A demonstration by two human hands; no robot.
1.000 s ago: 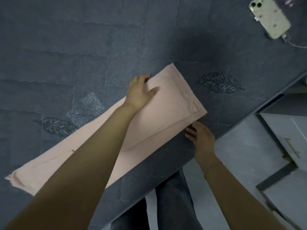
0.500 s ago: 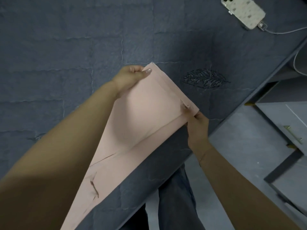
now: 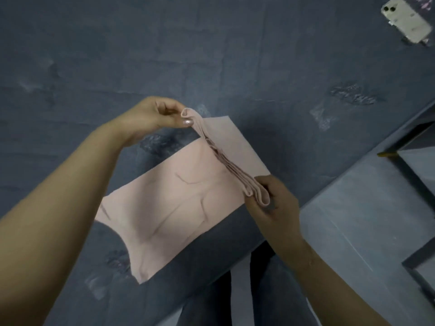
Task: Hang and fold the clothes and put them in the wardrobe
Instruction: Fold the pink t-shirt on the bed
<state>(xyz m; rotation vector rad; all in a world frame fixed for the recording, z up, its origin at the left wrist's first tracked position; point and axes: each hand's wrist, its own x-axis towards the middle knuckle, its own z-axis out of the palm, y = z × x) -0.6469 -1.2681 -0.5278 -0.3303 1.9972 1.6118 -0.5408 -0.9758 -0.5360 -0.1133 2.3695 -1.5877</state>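
The left hand (image 3: 150, 116), at centre left of the frame, pinches one end of the folded edge of a pink garment (image 3: 179, 198) between thumb and fingers (image 3: 187, 122), the other fingers curled in beside them. The right hand (image 3: 270, 208), at centre right, pinches the other end of that same stacked edge, its fingers (image 3: 253, 203) wrapped under the layered fold. Between the two hands the gathered edge runs taut as a narrow ridge, slanting from upper left down to lower right.

The garment is held just above a dark blue quilted bed (image 3: 211, 55). One panel hangs from the ridge toward the lower left of the frame, lightly creased, with a curved cutout along its lower left edge. A smaller flap shows beyond the ridge toward the upper right. The cloth's long axis runs from lower left to upper right, across the line of the held edge.

The bed's edge runs diagonally from right of centre down to the lower middle, close beside the right hand; grey floor (image 3: 353, 220) lies beyond it. Wide bare quilt spreads above and to the left of the hands. A pale phone (image 3: 407, 18) lies on the bed at the upper right corner, well apart from the garment.
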